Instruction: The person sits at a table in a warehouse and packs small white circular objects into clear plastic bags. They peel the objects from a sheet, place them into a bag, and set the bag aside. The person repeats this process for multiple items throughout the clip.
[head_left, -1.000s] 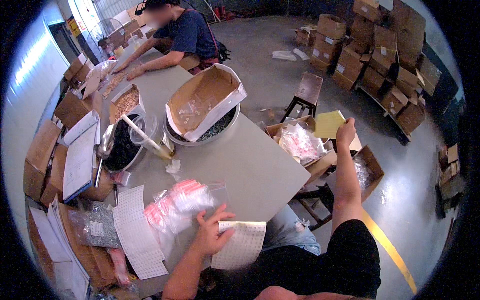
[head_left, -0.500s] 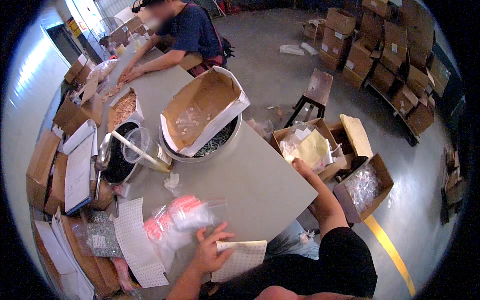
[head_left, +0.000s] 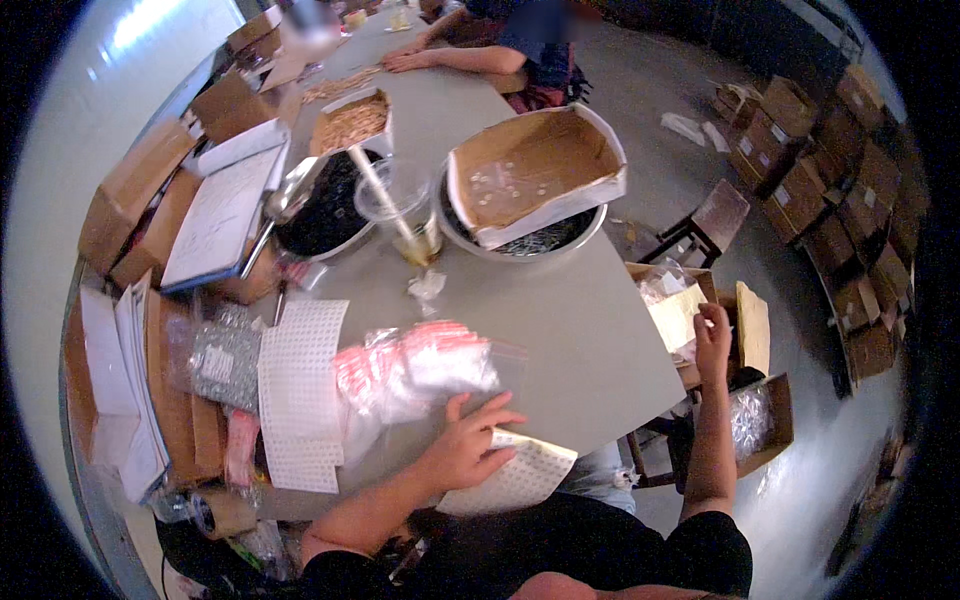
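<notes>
left hand: fingers spread, thumb over label sheet, table near edge | right hand: nearer yellow sheet, fingers half-curled, can't tell grip | yellow sheet: just left of fingers, in carton off table's right edge, long axis unclear

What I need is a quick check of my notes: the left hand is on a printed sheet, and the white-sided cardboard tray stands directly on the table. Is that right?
Not quite: in the head view, the cardboard tray rests on a round basin, which stands on the table. The left hand is on a printed sheet.
</notes>
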